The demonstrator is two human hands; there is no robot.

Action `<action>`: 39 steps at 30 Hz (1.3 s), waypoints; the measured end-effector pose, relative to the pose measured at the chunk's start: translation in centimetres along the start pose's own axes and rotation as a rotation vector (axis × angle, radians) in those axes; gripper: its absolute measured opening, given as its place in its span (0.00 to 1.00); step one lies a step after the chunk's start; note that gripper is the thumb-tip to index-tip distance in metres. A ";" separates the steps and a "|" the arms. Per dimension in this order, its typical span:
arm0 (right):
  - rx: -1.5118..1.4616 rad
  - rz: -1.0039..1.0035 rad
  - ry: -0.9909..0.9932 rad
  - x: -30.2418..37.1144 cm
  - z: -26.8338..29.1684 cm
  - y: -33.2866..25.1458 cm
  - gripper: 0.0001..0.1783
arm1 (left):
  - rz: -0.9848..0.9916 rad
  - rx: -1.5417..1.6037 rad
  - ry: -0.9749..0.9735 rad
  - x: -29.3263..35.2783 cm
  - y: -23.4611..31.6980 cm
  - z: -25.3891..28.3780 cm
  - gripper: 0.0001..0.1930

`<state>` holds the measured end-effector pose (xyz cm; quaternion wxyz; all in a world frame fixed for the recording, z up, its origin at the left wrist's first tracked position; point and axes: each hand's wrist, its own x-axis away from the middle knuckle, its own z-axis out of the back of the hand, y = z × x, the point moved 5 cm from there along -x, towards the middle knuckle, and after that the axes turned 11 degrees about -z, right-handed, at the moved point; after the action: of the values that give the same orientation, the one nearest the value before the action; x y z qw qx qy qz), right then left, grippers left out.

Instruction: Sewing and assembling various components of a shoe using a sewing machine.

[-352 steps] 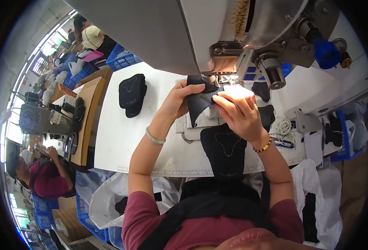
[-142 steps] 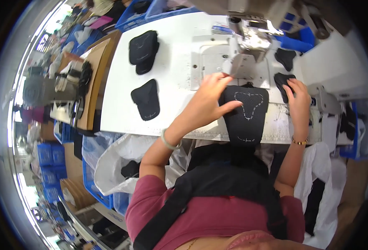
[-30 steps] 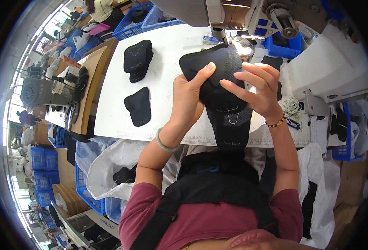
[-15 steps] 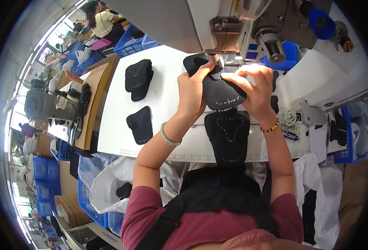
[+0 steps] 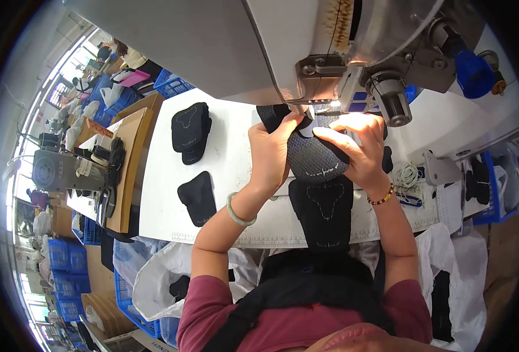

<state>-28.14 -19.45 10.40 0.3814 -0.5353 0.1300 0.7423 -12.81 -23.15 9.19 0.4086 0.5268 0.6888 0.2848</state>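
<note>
My left hand (image 5: 268,155) and my right hand (image 5: 360,154) pinch a black padded fabric piece (image 5: 317,159) from its two sides, right under the head of a sewing machine (image 5: 218,50). The piece has a textured face and a row of white stitches near its rounded near end. A small pale grey patch (image 5: 307,130) shows between my thumbs; what it belongs to I cannot make out. Closer to me, a similar black piece (image 5: 324,214) with white stitched outlines lies over the table's ruled front edge. The needle's contact with the cloth is hidden.
On the white table (image 5: 236,217) at left rest a small stack of black pieces (image 5: 190,129) and a single one (image 5: 197,198). Coiled cord (image 5: 408,176) sits at right. A white sack (image 5: 159,264) and blue crates (image 5: 68,255) stand at left. Another person (image 5: 131,56) is far back.
The view has shifted, so the machine head looks larger and the table sits lower in the picture. Both hands keep their pinch on the fabric piece at the machine.
</note>
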 end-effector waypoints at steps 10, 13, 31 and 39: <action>0.048 -0.012 -0.064 -0.5 0.4 -0.1 0.18 | 0.004 -0.055 -0.045 -0.1 0.1 0.9 0.09; -0.071 0.029 -0.123 -1.5 0.5 0.1 0.22 | 0.157 -0.139 -0.218 -0.3 0.9 0.7 0.10; -0.055 0.027 -0.194 -0.7 0.4 0.4 0.26 | 0.160 -0.101 -0.315 -0.2 0.9 0.3 0.08; 0.038 0.045 -0.188 -0.9 0.2 -0.2 0.20 | 0.151 -0.102 -0.263 -0.8 0.6 0.7 0.07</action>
<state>-28.02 -19.58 11.36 0.3853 -0.4529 0.1198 0.7951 -11.80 -23.78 9.56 0.4989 0.5884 0.5726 0.2776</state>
